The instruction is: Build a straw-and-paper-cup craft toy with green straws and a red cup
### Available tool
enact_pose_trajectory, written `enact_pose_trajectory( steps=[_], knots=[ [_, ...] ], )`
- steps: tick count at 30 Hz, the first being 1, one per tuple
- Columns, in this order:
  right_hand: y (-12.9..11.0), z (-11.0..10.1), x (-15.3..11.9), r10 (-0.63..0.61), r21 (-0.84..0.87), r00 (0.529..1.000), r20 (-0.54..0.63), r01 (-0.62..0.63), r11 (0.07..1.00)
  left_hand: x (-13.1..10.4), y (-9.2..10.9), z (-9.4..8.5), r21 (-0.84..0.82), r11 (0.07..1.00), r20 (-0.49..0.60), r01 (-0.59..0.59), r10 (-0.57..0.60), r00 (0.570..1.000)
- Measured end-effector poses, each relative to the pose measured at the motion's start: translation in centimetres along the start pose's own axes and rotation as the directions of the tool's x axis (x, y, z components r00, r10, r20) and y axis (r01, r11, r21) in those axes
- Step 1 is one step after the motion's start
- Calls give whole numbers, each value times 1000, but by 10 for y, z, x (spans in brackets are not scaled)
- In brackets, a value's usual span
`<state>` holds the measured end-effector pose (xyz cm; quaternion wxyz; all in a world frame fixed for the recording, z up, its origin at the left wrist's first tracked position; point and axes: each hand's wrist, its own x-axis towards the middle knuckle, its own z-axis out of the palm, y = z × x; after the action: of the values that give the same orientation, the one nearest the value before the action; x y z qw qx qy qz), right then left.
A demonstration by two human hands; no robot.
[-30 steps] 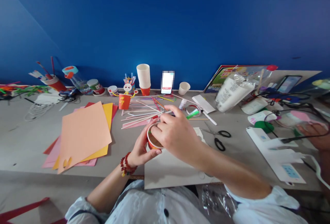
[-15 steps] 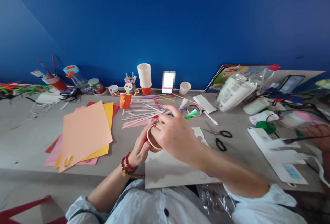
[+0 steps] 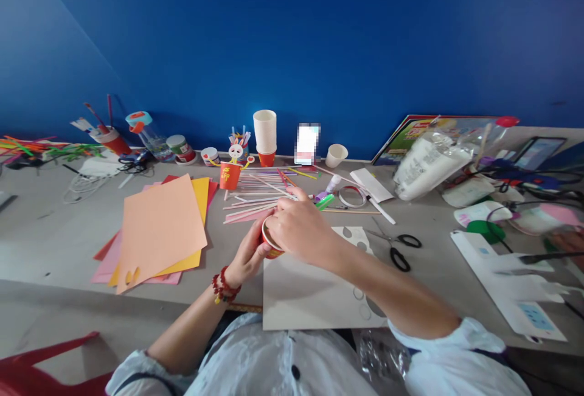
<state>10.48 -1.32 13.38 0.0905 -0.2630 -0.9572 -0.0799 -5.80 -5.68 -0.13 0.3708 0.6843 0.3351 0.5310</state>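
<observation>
My left hand [image 3: 249, 254] is wrapped round a red paper cup [image 3: 275, 254], its mouth tilted toward me. Over that mouth bends my right hand [image 3: 296, 225], closed, its fingers reaching inside the rim. A bright green stick-like tool [image 3: 325, 202] sticks out past the right hand's far side; its other end is hidden, so its kind is unclear. Beneath both hands lies a white sheet [image 3: 301, 298] with round holes and drawn circles. Black-handled scissors [image 3: 400, 250] rest open to the right.
Coloured paper sheets [image 3: 159, 232] are stacked at left. Behind my hands stand a rabbit-decorated red cup [image 3: 230, 176], stacked white cups [image 3: 265, 131], and several loose paper straws [image 3: 255, 201]. A glue stick [image 3: 334, 183] and tape roll [image 3: 352, 196] lie nearby. A power strip [image 3: 493, 280] sits right.
My right hand and the green tool have shifted a little left over the cup. The view has turned slightly left, so the table things appear farther right.
</observation>
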Motion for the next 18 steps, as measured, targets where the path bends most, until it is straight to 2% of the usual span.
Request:
enact_pose_trajectory(
  steps=[6,12,18],
  knots=[
    [1,7,0,-15,4,996,-87,15,1000,0,-1,-2,130,991,-2,-14,14,1000],
    [-1,9,2,7,-31,999,-53,-9,999,0,-2,0,22,1000,-1,12,-12,1000],
    [2,18,5,27,-16,1000,15,-27,1000,-1,-3,3,-14,993,-27,120,-120,992]
  ],
)
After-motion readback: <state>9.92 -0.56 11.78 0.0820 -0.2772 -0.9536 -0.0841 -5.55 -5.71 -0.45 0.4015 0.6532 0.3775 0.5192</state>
